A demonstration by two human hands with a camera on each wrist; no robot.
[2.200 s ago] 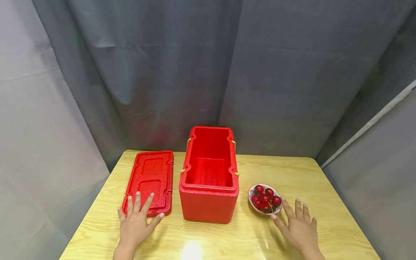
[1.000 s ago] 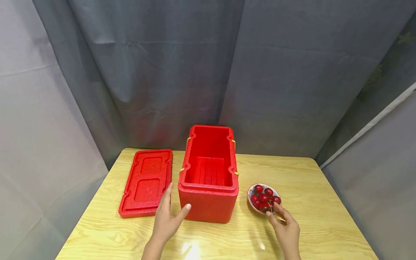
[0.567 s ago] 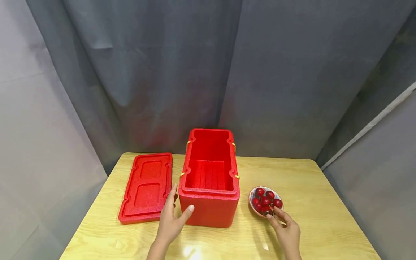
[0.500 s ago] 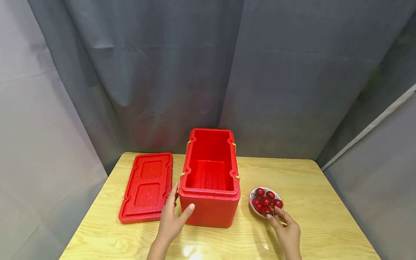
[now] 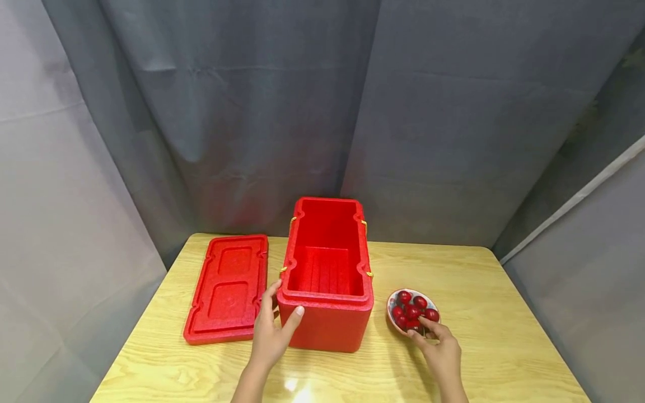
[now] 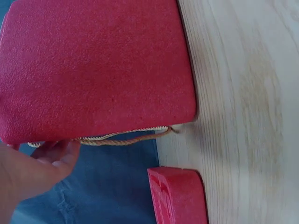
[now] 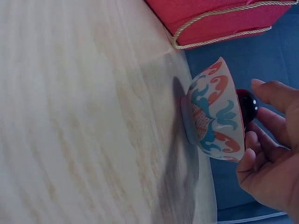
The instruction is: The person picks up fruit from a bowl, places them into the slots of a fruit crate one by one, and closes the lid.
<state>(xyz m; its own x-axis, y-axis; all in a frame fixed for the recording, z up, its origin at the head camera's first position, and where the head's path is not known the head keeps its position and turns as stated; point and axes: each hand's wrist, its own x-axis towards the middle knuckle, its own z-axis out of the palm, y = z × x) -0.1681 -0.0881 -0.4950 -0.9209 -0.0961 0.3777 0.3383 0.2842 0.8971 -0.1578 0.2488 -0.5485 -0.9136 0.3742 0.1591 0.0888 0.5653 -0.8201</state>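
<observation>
A red foam box [image 5: 325,324], lidless, stands mid-table with yellow cord handles on its sides. My left hand [image 5: 269,333] is at its near left corner, fingers touching the left side beside the cord [image 6: 124,141] and thumb in front of the near face. To the right sits a patterned bowl [image 7: 212,114] of red cherries [image 5: 405,296]. My right hand [image 5: 438,350] reaches over the bowl's near rim. Its thumb and index finger pinch a dark cherry [image 7: 246,107] at the rim; the other fingers bend behind it.
The box's red lid [image 5: 229,302] lies flat on the wooden table [image 5: 473,291], left of the box. Grey curtains [image 5: 433,123] hang behind the table and along both sides. The far edges of box and lid are close to the back curtain.
My left hand has moved from above the lid to the box's near left corner. The right hand, first spread beside the bowl, has moved in over the cherries, thumb and index finger drawn together.
</observation>
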